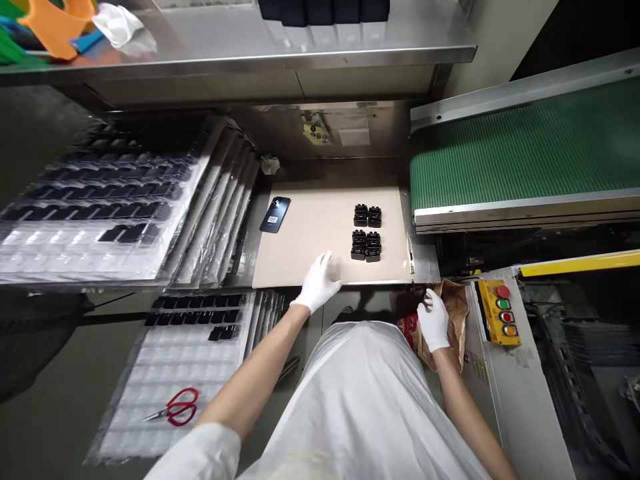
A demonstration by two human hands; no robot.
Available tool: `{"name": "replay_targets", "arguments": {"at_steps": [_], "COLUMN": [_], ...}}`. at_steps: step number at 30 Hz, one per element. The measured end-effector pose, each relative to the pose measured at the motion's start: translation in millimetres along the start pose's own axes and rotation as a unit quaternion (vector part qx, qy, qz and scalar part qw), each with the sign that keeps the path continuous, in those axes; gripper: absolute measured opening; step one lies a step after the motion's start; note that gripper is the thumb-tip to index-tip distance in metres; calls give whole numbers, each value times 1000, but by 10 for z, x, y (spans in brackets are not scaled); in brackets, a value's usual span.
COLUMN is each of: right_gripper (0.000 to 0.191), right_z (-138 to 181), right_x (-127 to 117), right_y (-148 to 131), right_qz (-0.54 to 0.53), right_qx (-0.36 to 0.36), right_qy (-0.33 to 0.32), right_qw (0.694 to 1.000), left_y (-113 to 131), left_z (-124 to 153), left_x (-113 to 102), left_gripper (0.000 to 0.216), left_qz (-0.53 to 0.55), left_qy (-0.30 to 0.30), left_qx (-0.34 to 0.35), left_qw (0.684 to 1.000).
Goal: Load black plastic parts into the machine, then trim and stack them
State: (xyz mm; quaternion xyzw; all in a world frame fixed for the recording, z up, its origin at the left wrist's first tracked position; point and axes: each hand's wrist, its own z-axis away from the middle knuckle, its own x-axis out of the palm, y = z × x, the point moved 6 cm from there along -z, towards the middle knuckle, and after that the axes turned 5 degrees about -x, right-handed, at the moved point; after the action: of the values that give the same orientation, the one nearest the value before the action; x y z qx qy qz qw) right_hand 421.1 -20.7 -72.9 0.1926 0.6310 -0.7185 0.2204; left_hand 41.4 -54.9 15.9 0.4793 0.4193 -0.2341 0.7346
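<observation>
My left hand (319,285), in a white glove, is at the front edge of a beige board (320,227). Its fingers are stretched out and hold nothing. Over an open brown paper bag (456,303) at the right, my gloved right hand (434,321) has its fingers loosely bent and apart, with nothing visible in them. Several small black moulded parts (367,245) stand in two groups on the right half of the board. A dark phone-shaped piece with a white label (275,215) lies at the board's left.
Stacked clear trays of black parts (100,213) stand left, with a lower tray (165,373) carrying red-handled scissors (182,407). A green conveyor belt (525,147) and yellow button box (500,312) are at right. A metal shelf (225,63) spans the back.
</observation>
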Motion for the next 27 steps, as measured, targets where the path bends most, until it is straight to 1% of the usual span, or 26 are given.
{"name": "replay_targets", "arguments": {"at_steps": [2,4,5,7,9,11,13,16,18,20,24,27], "right_gripper": [58,65,71,87,101,108,113,115,109,102,100,100], "right_z": [-50,-184,-280,-513,-766,-997,-1179,-1322,-1328,-1276,-1122,-1057], "right_x": [-18,115,224,481,744,976,1158,1319,1345,1327,1276,1260], "right_y": [-482,-993,-1227,-1598,-1822,-1921,-1943,-1922,-1876,-1812,-1712,-1702], "right_qz": [44,99,134,199,248,281,295,292,295,299,294,305], "right_qx": [-86,-153,-178,-199,-194,-175,-160,-167,-175,-179,-170,-157], "right_qy": [-33,-88,-119,-179,-229,-266,-294,-319,-325,-326,-323,-327], "right_qw": [995,979,968,943,921,905,895,886,881,879,884,881], "left_y": [345,562,629,700,720,731,745,756,750,736,702,684], "left_z": [-360,-672,-808,-1036,-1197,-1288,-1323,-1296,-1225,-1123,-919,-833], "left_x": [49,134,183,287,385,466,521,568,598,635,706,688], "left_gripper": [122,135,139,144,147,142,127,105,95,90,93,100], "left_qz": [-69,-129,-154,-187,-191,-175,-154,-132,-117,-102,-81,-72], "left_qy": [-66,-118,-137,-165,-188,-208,-217,-207,-197,-192,-191,-197], "left_qx": [37,52,59,73,89,109,123,122,118,116,107,104], "left_qw": [995,983,977,966,959,956,956,962,966,969,972,972]}}
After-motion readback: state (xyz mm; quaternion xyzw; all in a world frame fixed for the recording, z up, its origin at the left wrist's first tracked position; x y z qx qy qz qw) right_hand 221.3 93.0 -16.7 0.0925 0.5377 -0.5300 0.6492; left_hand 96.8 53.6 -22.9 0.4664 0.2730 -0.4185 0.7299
